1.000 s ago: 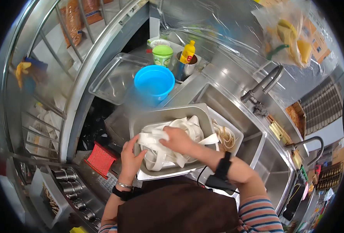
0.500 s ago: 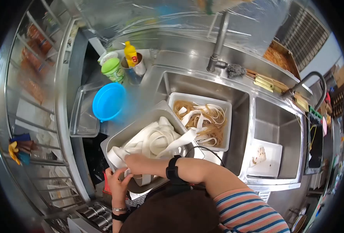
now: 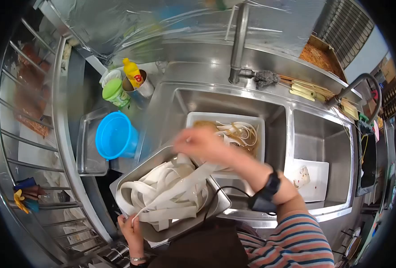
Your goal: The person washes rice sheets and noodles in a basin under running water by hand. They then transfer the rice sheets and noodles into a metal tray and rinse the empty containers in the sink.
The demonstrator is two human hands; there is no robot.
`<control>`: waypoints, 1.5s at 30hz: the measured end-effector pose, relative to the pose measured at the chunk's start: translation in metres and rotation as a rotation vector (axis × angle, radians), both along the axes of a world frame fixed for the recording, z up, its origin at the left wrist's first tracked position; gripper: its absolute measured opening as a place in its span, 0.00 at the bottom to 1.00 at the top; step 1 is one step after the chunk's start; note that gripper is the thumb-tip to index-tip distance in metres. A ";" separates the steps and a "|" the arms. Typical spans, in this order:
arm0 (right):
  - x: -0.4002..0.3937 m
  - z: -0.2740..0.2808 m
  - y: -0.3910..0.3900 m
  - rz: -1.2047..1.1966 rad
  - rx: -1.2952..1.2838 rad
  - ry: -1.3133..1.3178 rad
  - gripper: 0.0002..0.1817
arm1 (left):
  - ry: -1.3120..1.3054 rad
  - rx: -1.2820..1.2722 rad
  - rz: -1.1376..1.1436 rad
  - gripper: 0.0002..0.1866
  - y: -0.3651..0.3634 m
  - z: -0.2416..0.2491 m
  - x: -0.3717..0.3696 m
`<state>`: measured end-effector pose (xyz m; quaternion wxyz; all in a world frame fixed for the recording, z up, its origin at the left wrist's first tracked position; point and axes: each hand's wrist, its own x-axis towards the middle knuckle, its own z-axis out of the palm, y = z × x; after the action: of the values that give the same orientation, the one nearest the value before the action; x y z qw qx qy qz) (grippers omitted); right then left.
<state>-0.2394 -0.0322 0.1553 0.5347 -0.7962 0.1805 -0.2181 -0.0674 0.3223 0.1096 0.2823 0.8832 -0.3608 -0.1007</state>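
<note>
Wide white noodle-like strips (image 3: 162, 185) lie in loops in a steel tub (image 3: 222, 207) that rests across the sink's near-left edge. At the tub's near-left corner my left hand (image 3: 131, 230) is closed, its fingertips pinching the end of one strip that runs up across the pile. My right hand (image 3: 200, 144) is raised over the tub's far rim, reaching in from the right. Motion smears its fingers, and whether they hold anything cannot be made out. Behind it, a white tray (image 3: 261, 134) in the sink holds brownish noodles and more white strips, partly hidden by my forearm.
A blue bucket (image 3: 116, 135) stands left of the tub, beside a clear plastic container (image 3: 91, 156). Beyond are a green tub (image 3: 114, 91) and a steel cup (image 3: 144, 85) holding a yellow bottle (image 3: 133, 73). A faucet (image 3: 238, 49) rises behind the sink; the right basin holds another white tray (image 3: 316, 178).
My right hand has moved up and away from the near-left corner to the tub's far side. My left hand stays near that corner. The strips in the tub have shifted and spread.
</note>
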 end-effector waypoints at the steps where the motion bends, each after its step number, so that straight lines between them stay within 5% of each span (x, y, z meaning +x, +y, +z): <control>1: -0.017 -0.024 -0.033 -0.167 0.047 0.040 0.12 | -0.004 -0.010 0.007 0.09 0.003 -0.003 0.002; 5: -0.042 -0.141 -0.099 -0.332 -0.112 0.326 0.11 | 0.018 -0.040 0.027 0.09 0.009 -0.006 0.001; 11: -0.020 -0.266 -0.078 0.016 -0.394 0.707 0.15 | 0.149 0.014 0.158 0.08 0.001 0.003 -0.007; 14: -0.013 -0.280 -0.067 0.195 -0.720 0.778 0.20 | 0.037 0.049 0.132 0.09 0.009 -0.003 -0.005; 24: -0.027 -0.266 -0.061 0.087 -0.441 0.712 0.20 | 0.027 0.030 0.094 0.08 0.008 0.000 -0.004; 26: -0.042 -0.267 -0.066 -0.051 -0.346 0.614 0.13 | 0.048 0.051 0.085 0.08 0.001 0.006 -0.006; 27: -0.049 -0.261 -0.071 -0.050 -0.358 0.612 0.13 | 0.047 0.039 0.089 0.08 0.001 0.006 -0.006; 29: -0.060 -0.249 -0.083 -0.340 0.275 0.222 0.07 | 0.057 0.011 0.110 0.10 -0.001 0.004 -0.006; 31: -0.069 -0.173 -0.093 -0.322 0.713 -0.018 0.09 | 0.070 -0.012 0.121 0.10 0.000 0.002 -0.007; 35: -0.083 -0.038 -0.096 -0.319 0.744 -0.185 0.14 | 0.066 -0.070 0.114 0.10 0.001 -0.001 -0.006; 45: -0.055 0.180 -0.036 -0.038 0.628 -0.251 0.23 | 0.001 -0.184 0.027 0.07 0.004 -0.010 -0.002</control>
<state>-0.2944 -0.0687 0.3354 0.7678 -0.5560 0.1864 -0.2580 -0.0690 0.3262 0.0995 0.3639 0.8582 -0.3563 -0.0637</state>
